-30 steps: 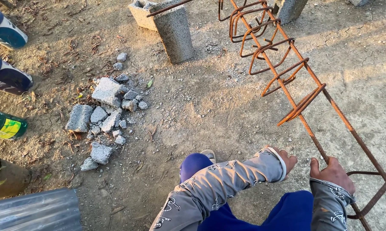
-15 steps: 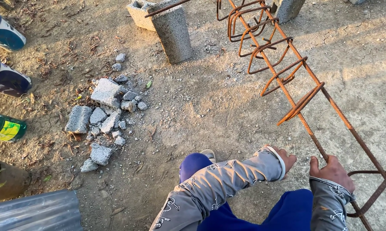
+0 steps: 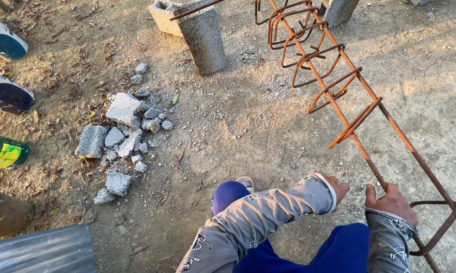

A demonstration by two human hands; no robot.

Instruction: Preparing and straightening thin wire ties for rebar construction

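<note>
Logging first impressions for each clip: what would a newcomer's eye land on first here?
Most striking is the rusty rebar cage, running diagonally from the top centre down to the lower right, where the right hand grips one of its bars and the left hand sits just beside it. Next, the pile of broken concrete rubble on the dirt at left, below a grey concrete block.

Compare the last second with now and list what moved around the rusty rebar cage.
Almost nothing moved. The right hand keeps its grip on the lower bar of the rebar cage, the left hand stays beside it, and only the view drifted slightly. The concrete block and rubble pile lie as before.
</note>
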